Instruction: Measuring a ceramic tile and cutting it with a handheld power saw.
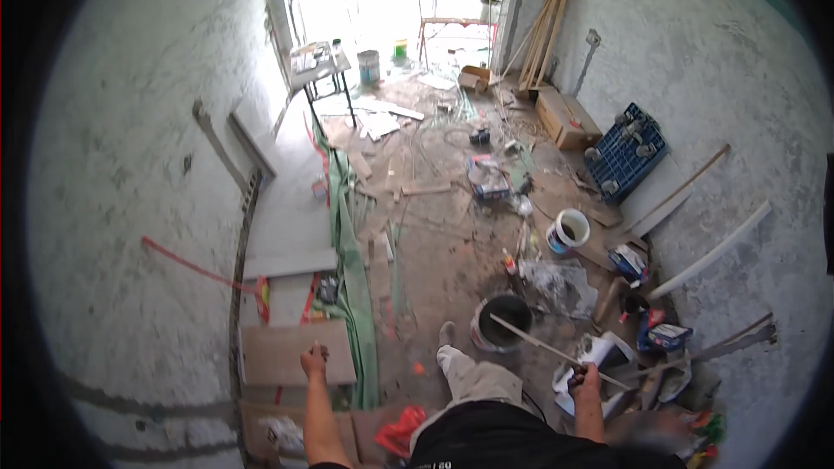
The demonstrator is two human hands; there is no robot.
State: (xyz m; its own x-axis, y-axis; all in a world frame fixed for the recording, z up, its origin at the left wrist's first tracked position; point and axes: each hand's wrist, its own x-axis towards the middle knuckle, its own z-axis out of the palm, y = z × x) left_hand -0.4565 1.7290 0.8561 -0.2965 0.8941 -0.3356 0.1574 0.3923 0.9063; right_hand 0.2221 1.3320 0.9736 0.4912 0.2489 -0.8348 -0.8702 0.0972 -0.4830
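Observation:
My right hand is closed round a long thin wooden stick. The stick slants up to the left, its far end over the mouth of a dark-inside bucket on the floor in front of me. Whether the tip touches the bucket's contents cannot be made out. My left hand is held out above a brown board at the left, its fingers curled. A tiny pale bit shows at the fingertips, too small to name.
Green sheeting runs along the left floor. A white bucket, a cardboard box, a blue plastic crate and leaning strips line the right side. A small table stands near the window. Scraps litter the floor; a red bag lies close by.

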